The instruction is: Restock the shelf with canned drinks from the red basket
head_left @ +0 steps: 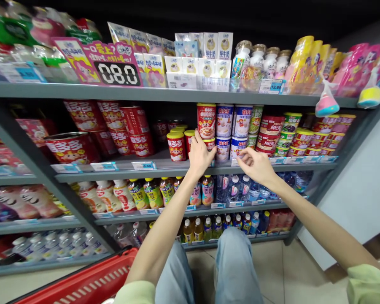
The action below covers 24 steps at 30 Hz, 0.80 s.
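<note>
Left hand [201,155] spread around the lower red can [210,145], grip unclear — right hand [254,164] half-curled, visibly empty; blue-white cans [224,120] already 2 high, leftward yellow-lidded cans [177,148] still unstacked.

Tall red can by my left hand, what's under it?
Under the tall red can is another red can with a yellow rim. Your left hand covers much of its front, hiding the base and part of the label.

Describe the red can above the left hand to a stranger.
On the shelf of cans, find the left hand. The red can stands just above it, atop another can; its yellow lid sets it apart from the white cans on its right.
</note>
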Tool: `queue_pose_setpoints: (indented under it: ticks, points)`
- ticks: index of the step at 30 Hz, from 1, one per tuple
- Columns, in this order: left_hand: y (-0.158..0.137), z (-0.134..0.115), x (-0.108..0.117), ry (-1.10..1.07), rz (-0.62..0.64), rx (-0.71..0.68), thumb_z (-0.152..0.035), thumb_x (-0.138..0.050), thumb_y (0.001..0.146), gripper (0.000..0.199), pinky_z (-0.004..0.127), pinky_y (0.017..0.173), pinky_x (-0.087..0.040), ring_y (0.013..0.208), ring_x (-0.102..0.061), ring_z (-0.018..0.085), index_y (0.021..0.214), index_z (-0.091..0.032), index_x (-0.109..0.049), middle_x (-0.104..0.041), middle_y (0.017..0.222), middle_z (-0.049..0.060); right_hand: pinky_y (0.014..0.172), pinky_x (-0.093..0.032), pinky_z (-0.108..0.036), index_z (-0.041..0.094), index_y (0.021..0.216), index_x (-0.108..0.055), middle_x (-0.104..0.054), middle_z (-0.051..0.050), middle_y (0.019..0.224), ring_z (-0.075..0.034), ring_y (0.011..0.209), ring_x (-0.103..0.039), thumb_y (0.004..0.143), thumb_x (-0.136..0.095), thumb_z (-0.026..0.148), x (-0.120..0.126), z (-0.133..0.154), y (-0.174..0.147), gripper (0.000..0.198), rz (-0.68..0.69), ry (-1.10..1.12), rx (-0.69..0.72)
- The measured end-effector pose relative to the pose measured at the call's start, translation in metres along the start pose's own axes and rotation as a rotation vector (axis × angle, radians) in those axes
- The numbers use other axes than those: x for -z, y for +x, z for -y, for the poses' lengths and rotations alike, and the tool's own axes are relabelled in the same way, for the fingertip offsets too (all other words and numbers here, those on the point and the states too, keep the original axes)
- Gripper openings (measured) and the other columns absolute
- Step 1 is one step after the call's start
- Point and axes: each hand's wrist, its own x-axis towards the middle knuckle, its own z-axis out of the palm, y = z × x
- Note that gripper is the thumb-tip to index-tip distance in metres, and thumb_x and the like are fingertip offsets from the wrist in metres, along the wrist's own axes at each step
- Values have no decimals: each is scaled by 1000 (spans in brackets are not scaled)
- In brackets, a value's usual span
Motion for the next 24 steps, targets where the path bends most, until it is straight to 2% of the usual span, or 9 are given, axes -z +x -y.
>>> queue_pose_setpoints:
  ticks: [6, 13, 14, 16, 18, 19, 21, 22, 24]
  points:
    - [3, 13, 7, 25, -15, 14, -48, -69, 86, 100, 52, 95, -58, 128, -60, 43, 161, -9, -16, -47, 147, 28, 62, -53, -31, 24, 95, -64, -71, -1, 73, -18, 57, -68, 89, -62, 38, 1, -5, -5, 16, 20, 12, -30]
    - [11, 28, 11, -18, -19, 0, -42, -74, 83, 100, 54, 106, -51, 131, -56, 43, 159, -6, -20, -45, 147, 29, 60, -53, -31, 23, 94, -63, -70, 0, 69, -19, 54, -69, 87, -63, 38, -7, -1, -6, 16, 57, 74, -84]
    - [9, 28, 12, -34, -39, -9, -42, -75, 82, 100, 54, 109, -50, 134, -54, 43, 158, -6, -21, -44, 147, 29, 58, -53, -31, 23, 99, -64, -71, 0, 68, -19, 53, -69, 88, -63, 38, -9, 0, -7, 19, 74, 114, -110]
    - [-3, 24, 15, -58, -145, -38, -41, -75, 83, 95, 56, 115, -43, 141, -45, 43, 156, -7, -25, -42, 147, 28, 53, -53, -31, 22, 121, -62, -72, 1, 68, -19, 49, -67, 89, -63, 39, -12, 2, -10, 37, 141, 234, -192]
    - [-22, 15, 18, -81, -275, -103, -38, -67, 90, 75, 55, 121, -36, 146, -39, 39, 151, -10, -33, -42, 147, 26, 47, -51, -31, 21, 147, -47, -72, 3, 67, -19, 42, -63, 92, -61, 42, -18, 3, -11, 61, 227, 354, -274]
    - [-33, 8, 17, -102, -295, -154, -35, -60, 94, 62, 54, 122, -34, 145, -39, 36, 147, -11, -39, -43, 146, 24, 44, -50, -31, 20, 155, -38, -73, 3, 67, -18, 40, -61, 93, -61, 43, -21, 3, -11, 70, 263, 390, -301]
    - [-49, -7, 12, -169, -205, -245, -28, -48, 99, 45, 49, 122, -36, 141, -45, 31, 140, -10, -46, -48, 141, 22, 43, -48, -30, 17, 161, -28, -72, 3, 66, -18, 38, -59, 95, -59, 43, -28, 2, -10, 77, 310, 400, -308]
    - [-53, -13, 7, -207, -111, -258, -26, -46, 99, 44, 47, 121, -38, 140, -47, 31, 140, -9, -47, -49, 140, 22, 44, -49, -30, 16, 162, -26, -72, 3, 65, -18, 39, -59, 96, -57, 41, -31, 1, -8, 77, 322, 380, -295]
    - [-52, -25, -6, -268, 80, -192, -27, -47, 97, 53, 49, 120, -39, 140, -49, 33, 145, -5, -42, -49, 143, 25, 52, -53, -31, 13, 162, -27, -71, 4, 63, -18, 43, -61, 98, -56, 36, -38, -2, -2, 74, 333, 319, -265]
